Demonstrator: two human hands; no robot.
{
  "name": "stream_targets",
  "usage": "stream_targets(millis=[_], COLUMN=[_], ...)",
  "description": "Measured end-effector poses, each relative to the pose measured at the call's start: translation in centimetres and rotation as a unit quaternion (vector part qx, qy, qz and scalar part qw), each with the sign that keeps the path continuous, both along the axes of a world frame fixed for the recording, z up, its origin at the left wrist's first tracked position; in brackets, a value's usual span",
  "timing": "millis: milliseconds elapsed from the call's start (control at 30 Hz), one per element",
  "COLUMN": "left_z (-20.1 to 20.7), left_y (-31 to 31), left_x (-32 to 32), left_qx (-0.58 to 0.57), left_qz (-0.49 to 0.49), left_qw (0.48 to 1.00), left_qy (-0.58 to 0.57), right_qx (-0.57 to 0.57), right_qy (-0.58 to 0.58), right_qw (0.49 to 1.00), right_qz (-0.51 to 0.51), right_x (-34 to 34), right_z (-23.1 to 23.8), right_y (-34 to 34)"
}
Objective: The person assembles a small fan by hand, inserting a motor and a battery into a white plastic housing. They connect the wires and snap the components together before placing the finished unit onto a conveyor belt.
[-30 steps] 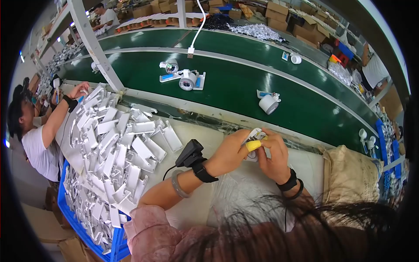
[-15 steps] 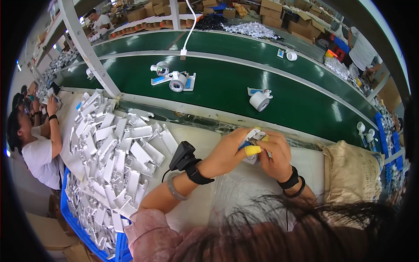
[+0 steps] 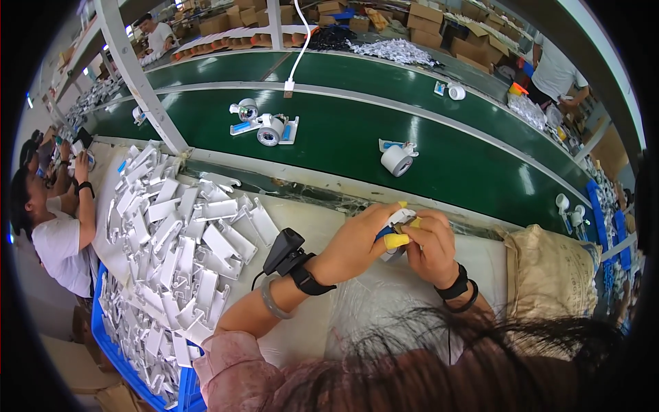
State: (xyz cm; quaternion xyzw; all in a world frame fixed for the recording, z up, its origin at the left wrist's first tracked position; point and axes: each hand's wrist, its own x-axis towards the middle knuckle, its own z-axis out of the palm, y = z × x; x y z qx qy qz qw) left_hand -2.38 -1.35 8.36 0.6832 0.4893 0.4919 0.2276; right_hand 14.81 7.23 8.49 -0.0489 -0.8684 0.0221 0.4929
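Both hands meet over the counter (image 3: 322,226): left hand (image 3: 357,242) and right hand (image 3: 431,248) each grip a small white part (image 3: 398,221) (yellow-capped fingertips) between them.

Left hand (image 3: 357,244) and right hand (image 3: 431,248) meet at centre, both closed in a grip on a small white part (image 3: 398,221). Pile of white plastic pieces (image 3: 175,240) at nine o'clock; green conveyor belt (image 3: 343,137) at twelve; sack (image 3: 549,275) at three.

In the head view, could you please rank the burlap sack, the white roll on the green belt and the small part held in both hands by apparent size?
1. burlap sack
2. white roll
3. small part, mostly hidden by the left hand and right hand, so unsure against the roll.
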Motion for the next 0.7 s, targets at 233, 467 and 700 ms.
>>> stream_targets(millis=[233, 467, 700], left_z=[-0.4, 0.0, 0.1], left_y=[0.1, -0.4, -0.6], left_x=[0.2, 0.8, 0.6], left_qx=[0.033, 0.020, 0.013], left_qz=[0.016, 0.031, 0.035], left_qw=[0.999, 0.999, 0.999], left_qy=[0.008, -0.011, -0.002], right_qx=[-0.009, -0.029, -0.036], right_qy=[-0.003, 0.012, 0.025], right_qw=[1.000, 0.999, 0.999], right_qz=[-0.005, -0.014, -0.025], right_x=[-0.1, -0.2, -0.6], right_z=[0.0, -0.6, -0.5], right_y=[-0.3, -0.8, -1.2])
